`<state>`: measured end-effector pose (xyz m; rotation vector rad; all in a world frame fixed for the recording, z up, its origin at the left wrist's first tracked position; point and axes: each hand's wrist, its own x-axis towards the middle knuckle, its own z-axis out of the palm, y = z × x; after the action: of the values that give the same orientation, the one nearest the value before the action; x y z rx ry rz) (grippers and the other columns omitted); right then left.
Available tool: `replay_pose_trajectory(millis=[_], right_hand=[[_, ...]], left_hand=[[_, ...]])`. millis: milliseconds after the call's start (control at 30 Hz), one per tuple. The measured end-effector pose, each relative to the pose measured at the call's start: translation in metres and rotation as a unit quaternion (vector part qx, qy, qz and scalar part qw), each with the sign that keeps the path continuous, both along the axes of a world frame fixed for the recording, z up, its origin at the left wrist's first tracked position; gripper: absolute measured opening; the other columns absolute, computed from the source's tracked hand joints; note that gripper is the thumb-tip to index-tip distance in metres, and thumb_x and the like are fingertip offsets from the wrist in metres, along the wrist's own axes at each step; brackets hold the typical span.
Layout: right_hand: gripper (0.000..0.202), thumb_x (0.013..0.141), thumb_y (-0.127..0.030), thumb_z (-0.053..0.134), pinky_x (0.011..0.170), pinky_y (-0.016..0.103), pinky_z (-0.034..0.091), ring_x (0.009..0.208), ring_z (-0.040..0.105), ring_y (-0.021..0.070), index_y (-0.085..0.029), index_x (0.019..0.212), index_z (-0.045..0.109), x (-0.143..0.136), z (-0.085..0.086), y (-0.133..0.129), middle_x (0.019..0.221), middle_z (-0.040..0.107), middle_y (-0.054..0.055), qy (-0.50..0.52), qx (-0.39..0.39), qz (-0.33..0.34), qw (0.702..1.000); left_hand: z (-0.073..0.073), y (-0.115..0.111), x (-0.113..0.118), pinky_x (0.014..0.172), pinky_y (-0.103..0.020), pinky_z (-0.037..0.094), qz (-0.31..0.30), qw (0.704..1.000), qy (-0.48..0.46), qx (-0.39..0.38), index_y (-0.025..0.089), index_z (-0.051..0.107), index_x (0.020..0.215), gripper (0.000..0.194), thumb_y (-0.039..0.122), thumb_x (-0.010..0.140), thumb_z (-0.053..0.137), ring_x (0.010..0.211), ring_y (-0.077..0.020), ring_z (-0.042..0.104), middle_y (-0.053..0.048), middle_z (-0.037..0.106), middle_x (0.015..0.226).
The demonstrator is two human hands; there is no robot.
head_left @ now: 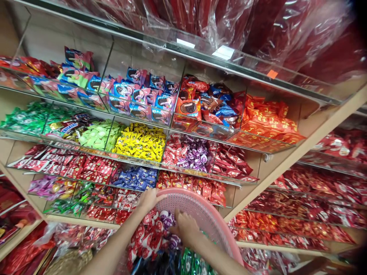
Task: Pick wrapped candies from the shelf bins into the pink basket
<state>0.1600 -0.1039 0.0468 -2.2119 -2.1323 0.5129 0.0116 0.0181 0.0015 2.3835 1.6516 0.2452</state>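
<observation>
A pink plastic basket [218,214] with a perforated wall is tilted in front of the lowest shelves. My left hand [148,200] is closed on its far-left rim. Inside the basket, my right hand [185,228] has its fingers curled down beside purple-wrapped candies [168,220]; whether any are between the fingers is hidden. Red-and-white wrapped candies [147,236] fill the left part of the basket. Nearer me lie green-wrapped candies [195,261] and dark packets [157,263], partly blurred and cut off by the lower edge of the view.
Glass-fronted shelves hold wrapped sweets in compartments: yellow packets [140,143], purple candies [196,154], blue packets [134,178] and orange packets [268,118]. A wooden upright [286,145] divides them from more red packets [315,183] at right. Plastic-covered red goods [229,23] hang above.
</observation>
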Motion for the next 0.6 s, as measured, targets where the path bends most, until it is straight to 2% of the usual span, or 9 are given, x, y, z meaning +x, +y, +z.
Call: replay_pose_trajectory(millis=[133,233,300,367,433,600], right_hand=[[0.013,0.078,-0.031,0.048,0.059,0.025,0.032,0.071,0.055,0.0171,-0.019,0.078,0.053,0.008,0.067,0.024,0.075,0.061,0.005,-0.007,0.121,0.064,0.991],[0.016,0.082,-0.033,0.042,0.058,0.023,0.031,0.065,0.054,0.0137,-0.02,0.078,0.05,0.021,0.117,0.054,0.073,0.059,0.003,-0.014,0.214,0.047,0.976],[0.015,0.084,-0.032,0.04,0.059,0.023,0.032,0.069,0.055,0.0145,-0.019,0.084,0.048,0.029,0.141,0.076,0.078,0.06,0.004,-0.042,0.273,0.015,0.961],[0.017,0.083,-0.032,0.041,0.059,0.024,0.033,0.075,0.056,0.0171,-0.017,0.091,0.046,0.032,0.154,0.098,0.085,0.06,0.007,-0.078,0.309,-0.018,0.948],[0.022,0.083,-0.033,0.043,0.06,0.026,0.035,0.08,0.057,0.0202,-0.016,0.096,0.044,0.029,0.158,0.118,0.09,0.059,0.01,-0.108,0.319,-0.04,0.941],[0.029,0.083,-0.031,0.042,0.066,0.03,0.04,0.085,0.059,0.024,-0.011,0.103,0.04,0.017,0.149,0.15,0.092,0.059,0.016,-0.124,0.286,-0.079,0.947]], left_hand=[[0.001,-0.001,-0.001,0.067,-0.034,0.042,-0.003,1.0,-0.001,0.011,0.016,0.058,0.085,0.068,0.071,0.073,0.02,0.08,-0.027,0.057,-0.012,0.059,0.082],[0.001,-0.002,-0.001,0.069,-0.033,0.042,-0.005,1.0,-0.002,0.019,0.016,0.058,0.084,0.067,0.071,0.073,0.021,0.081,-0.026,0.057,-0.012,0.06,0.082],[-0.001,-0.002,0.0,0.069,-0.033,0.042,0.0,1.0,-0.002,0.016,0.016,0.058,0.083,0.067,0.071,0.072,0.023,0.081,-0.0259,0.057,-0.012,0.06,0.083],[-0.002,-0.001,0.0,0.069,-0.033,0.042,0.006,1.0,-0.003,0.01,0.016,0.058,0.084,0.066,0.071,0.072,0.024,0.082,-0.0262,0.057,-0.012,0.06,0.084],[-0.001,-0.001,0.0,0.07,-0.033,0.042,0.007,1.0,-0.006,0.002,0.015,0.058,0.084,0.066,0.071,0.072,0.024,0.082,-0.0261,0.057,-0.012,0.06,0.084],[0.005,-0.005,0.0,0.073,-0.031,0.041,0.015,1.0,-0.003,-0.016,0.014,0.059,0.088,0.062,0.066,0.076,0.026,0.085,-0.0242,0.056,-0.014,0.059,0.087]])
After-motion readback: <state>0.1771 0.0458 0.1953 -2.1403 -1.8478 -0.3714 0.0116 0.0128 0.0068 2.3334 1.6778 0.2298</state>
